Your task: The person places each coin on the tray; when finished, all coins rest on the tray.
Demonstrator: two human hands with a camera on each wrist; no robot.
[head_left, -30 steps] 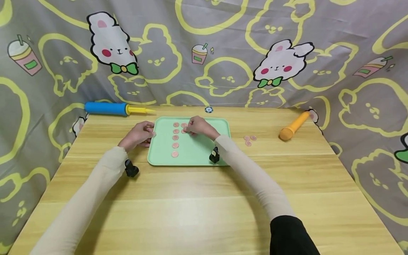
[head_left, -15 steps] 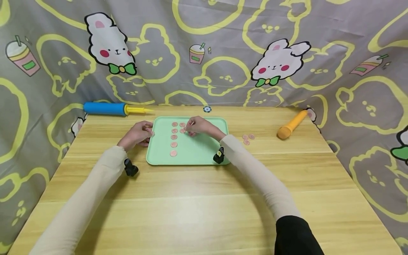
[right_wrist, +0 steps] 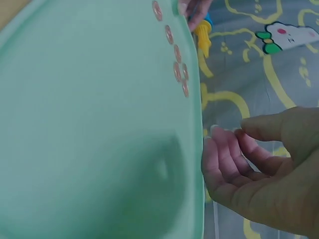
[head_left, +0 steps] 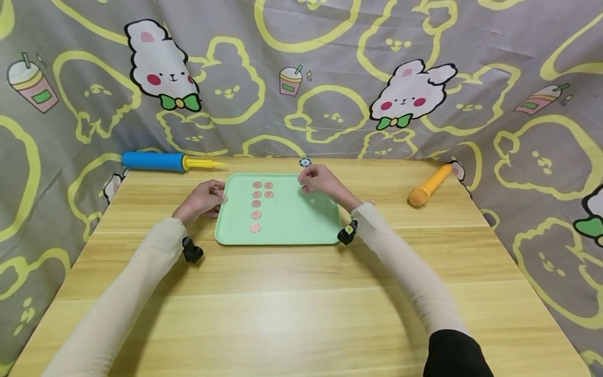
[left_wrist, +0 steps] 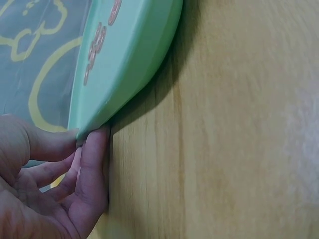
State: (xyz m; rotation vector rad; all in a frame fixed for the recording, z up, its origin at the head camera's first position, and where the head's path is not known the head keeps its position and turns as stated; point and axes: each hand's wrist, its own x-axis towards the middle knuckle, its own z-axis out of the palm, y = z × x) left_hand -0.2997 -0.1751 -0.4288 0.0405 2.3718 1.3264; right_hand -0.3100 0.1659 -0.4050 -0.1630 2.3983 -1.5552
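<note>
A light green tray [head_left: 297,225] lies on the wooden table, with copper coins [head_left: 256,203] in a column on its left half. Two more coins [head_left: 269,194] sit beside the top of that column. At the tray's left edge, my left hand [head_left: 200,200] pinches the rim. The left wrist view has the thumb above the rim [left_wrist: 89,119] and fingers below it. My right hand [head_left: 322,180] hovers over the tray's back right part, near the far rim. In the right wrist view its fingers [right_wrist: 229,159] are loosely bent, thumb close to the index finger, holding nothing visible.
A blue and yellow hand pump [head_left: 155,161] lies at the back left. A small poker chip [head_left: 305,162] is at the table's back edge. An orange toy microphone [head_left: 430,186] lies at the right. One coin [head_left: 371,202] peeks out behind my right wrist.
My right hand has left the second column's lower coin and moved right, off the coins. My left hand stays on the tray's edge. My right forearm now hides most of the coins on the table.
</note>
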